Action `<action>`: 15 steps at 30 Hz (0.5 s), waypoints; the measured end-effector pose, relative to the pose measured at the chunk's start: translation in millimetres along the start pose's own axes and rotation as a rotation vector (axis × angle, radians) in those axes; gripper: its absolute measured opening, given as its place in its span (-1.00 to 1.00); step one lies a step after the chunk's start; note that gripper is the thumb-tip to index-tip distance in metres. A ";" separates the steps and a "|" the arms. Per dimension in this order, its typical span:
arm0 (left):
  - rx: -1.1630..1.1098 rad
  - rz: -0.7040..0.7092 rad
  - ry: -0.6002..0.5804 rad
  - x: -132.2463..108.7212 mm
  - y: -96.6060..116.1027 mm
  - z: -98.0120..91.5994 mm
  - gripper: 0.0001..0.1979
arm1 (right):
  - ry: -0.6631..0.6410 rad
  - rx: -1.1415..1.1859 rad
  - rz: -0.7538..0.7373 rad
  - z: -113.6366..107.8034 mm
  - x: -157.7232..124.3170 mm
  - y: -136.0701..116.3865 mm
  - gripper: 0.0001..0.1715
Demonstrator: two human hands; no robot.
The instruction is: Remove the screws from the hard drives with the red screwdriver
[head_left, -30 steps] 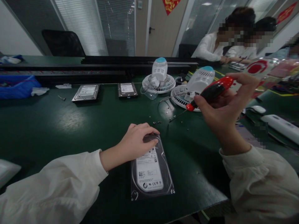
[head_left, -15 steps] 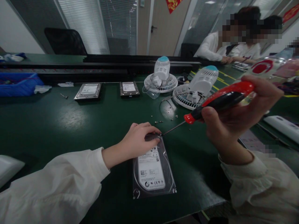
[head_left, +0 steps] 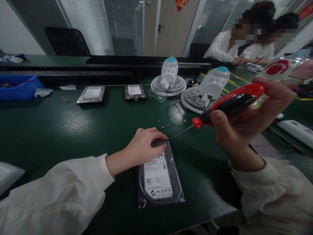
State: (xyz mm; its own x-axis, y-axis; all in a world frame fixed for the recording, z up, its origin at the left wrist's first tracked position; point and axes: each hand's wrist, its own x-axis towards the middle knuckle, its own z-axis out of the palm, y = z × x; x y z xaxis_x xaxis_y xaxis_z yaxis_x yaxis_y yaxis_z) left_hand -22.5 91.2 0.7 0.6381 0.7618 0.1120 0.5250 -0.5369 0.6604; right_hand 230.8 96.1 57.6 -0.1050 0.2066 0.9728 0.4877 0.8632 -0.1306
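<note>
A hard drive (head_left: 158, 182) lies flat on the green table, its white label facing up. My left hand (head_left: 143, 145) is closed over the drive's far end, thumb and fingers gripping around the far right corner. In my right hand (head_left: 244, 120) is a red and black screwdriver (head_left: 230, 102), held slanting by its handle. Its thin shaft runs down left to that far right corner, beside my left fingertips. The fingers partly hide the tip, so I cannot tell whether it sits in a screw. Several loose screws (head_left: 166, 127) are scattered beyond the drive.
Two more hard drives, a larger one (head_left: 91, 95) and a smaller one (head_left: 135, 92), lie farther back. Two white fans (head_left: 168, 76) (head_left: 212, 85) stand at the back right. A blue bin (head_left: 19, 88) is at far left. Two people (head_left: 222, 49) sit across at the right.
The whole view has shifted very slightly. Both hands, the screwdriver and the hard drive keep nearly the same places relative to each other.
</note>
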 end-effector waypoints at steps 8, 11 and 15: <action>0.014 -0.008 0.002 -0.4 0.6 -0.7 -0.69 | -0.051 -0.010 0.026 -5.2 -3.0 6.4 -0.26; 0.004 -0.012 -0.001 -0.8 0.5 -1.0 -0.67 | -0.061 -0.025 0.013 -7.3 -2.4 5.8 -0.25; -0.004 -0.009 0.000 -0.4 1.3 -1.3 -0.69 | -0.047 -0.058 0.028 -6.3 -1.1 -0.1 -0.27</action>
State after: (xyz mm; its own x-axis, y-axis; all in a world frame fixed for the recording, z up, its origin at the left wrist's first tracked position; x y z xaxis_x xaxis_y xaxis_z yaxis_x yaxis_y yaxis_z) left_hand -22.8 90.7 2.5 0.6329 0.7670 0.1061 0.5286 -0.5281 0.6646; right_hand 236.4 92.9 57.7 -0.1308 0.2527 0.9587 0.5406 0.8288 -0.1447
